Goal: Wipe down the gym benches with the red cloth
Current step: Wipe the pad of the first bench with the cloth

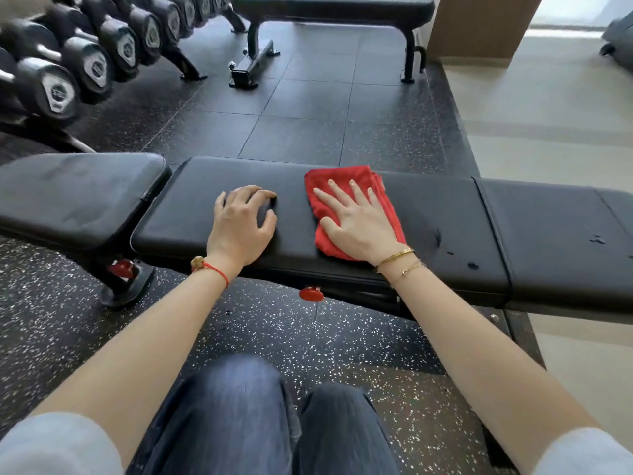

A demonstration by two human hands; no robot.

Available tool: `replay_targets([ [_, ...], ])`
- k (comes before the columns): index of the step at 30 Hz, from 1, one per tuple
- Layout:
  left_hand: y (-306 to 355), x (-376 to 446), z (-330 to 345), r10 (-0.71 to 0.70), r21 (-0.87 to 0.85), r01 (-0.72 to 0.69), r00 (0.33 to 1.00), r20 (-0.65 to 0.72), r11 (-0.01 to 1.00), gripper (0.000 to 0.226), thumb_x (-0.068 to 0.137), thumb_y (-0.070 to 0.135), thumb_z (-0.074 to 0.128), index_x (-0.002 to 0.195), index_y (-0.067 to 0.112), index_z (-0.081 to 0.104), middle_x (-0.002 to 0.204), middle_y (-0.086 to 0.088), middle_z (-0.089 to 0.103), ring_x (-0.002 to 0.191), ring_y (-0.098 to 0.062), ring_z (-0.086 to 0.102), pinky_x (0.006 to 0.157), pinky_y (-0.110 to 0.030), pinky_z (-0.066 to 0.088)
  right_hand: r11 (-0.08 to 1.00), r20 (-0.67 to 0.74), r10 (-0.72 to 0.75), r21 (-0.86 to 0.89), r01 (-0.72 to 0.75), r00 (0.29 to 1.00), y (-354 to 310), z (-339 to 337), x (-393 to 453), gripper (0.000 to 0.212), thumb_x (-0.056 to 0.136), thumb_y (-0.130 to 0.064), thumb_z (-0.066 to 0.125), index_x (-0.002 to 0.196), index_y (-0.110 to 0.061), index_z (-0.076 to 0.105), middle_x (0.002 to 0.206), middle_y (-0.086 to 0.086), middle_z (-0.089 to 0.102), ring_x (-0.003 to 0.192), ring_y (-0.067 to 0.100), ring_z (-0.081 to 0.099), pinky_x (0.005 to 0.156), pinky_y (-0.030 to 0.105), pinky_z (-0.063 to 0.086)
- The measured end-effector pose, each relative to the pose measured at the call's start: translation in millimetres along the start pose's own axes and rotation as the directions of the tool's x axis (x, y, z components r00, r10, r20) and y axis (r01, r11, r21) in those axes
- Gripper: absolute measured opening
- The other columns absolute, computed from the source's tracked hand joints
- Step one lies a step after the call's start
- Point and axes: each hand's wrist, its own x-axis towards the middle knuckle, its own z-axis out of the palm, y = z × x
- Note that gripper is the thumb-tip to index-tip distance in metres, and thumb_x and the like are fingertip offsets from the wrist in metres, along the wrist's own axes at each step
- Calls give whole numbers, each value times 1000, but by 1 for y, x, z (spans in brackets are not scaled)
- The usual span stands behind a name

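Speckled rubber flooring (342, 337) is carrying the near bench (445, 217), whose black pad is running left to right across the view, with a second bench (335, 8) standing well apart at the far side and a dumbbell rack (85, 56) lining the far left. The right hand (359, 221) is lying flat with straight, spread fingers on the red cloth (342, 180), pressing it against the middle pad section; the cloth is folded and is sitting between the pad's far and near edges. The left hand (243, 221) is resting on the bare pad just beside the cloth, fingers loosely curled and grasping nothing. Dark spots (472, 265) are showing on the pad to the right, probably moisture or surface damage; which one cannot be told. Risk: because the cloth is pinned only by palm pressure, a fast stroke is likely to bunch it or push it over the near edge onto the floor. Risk: the gap (171, 180) between pad sections at the left could catch a trailing fold. Open pad is lying to the right of the cloth, giving ample stroke room; leftward travel is being limited by the bracing hand.
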Motion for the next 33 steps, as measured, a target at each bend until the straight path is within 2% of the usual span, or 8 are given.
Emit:
replay_targets([
  [4,0,0,-1,4,2,-4,1000,11,1000,35,91,32,47,121,26,62,128,2,60,126,-19,51,115,-52,26,999,-30,-44,18,45,999,25,-2,-38,56,96,-43,36,150,-44,21,162,-13,14,151,22,6,123,41,1],
  [9,1,-2,1,15,26,-15,1000,0,1000,34,89,30,50,122,24,61,127,1,61,125,-19,52,115,-52,27,984,-30,179,-12,-179,983,80,-14,-26,56,97,-44,34,151,-41,21,163,-8,12,150,26,7,122,46,3],
  [12,1,-1,2,25,33,-24,1000,-16,999,35,88,29,51,121,23,62,125,0,62,124,-19,53,114,-50,29,957,-16,289,-8,-290,957,78,-17,12,56,97,-44,30,152,-40,20,163,-7,10,150,29,6,121,49,0],
  [19,1,0,2,22,44,-21,1000,-20,999,35,88,29,52,122,23,62,127,1,62,125,-18,53,115,-49,28,1000,8,1,-22,-1,1000,-2,2,23,56,97,-45,32,151,-43,19,163,-9,11,151,27,5,121,50,-1],
  [23,-4,-1,4,26,30,-26,1000,-12,999,36,90,29,51,124,24,60,130,2,60,127,-18,52,116,-48,27,997,-34,-83,2,83,996,15,1,-25,56,96,-43,37,150,-44,23,162,-11,15,150,25,7,122,43,0],
  [25,-4,-2,5,31,35,-30,999,-8,999,36,91,28,51,126,24,60,131,2,60,128,-18,51,117,-48,27,1000,-51,-27,12,27,998,43,-3,-42,56,95,-42,38,149,-44,23,161,-12,16,150,23,8,122,41,1],
  [29,-1,-2,6,23,57,-22,1000,-16,998,36,91,26,52,126,22,60,132,0,60,128,-19,51,116,-47,28,967,-40,249,-44,-250,968,105,-20,-32,56,97,-43,35,151,-42,21,162,-8,13,150,27,10,121,46,4],
  [33,2,-2,4,13,46,-12,1000,-11,999,36,90,24,53,125,21,61,131,-2,60,128,-21,52,116,-47,28,913,-3,408,-14,-408,913,109,-28,3,56,97,-45,29,152,-40,19,163,-8,8,150,30,5,121,50,-1],
])
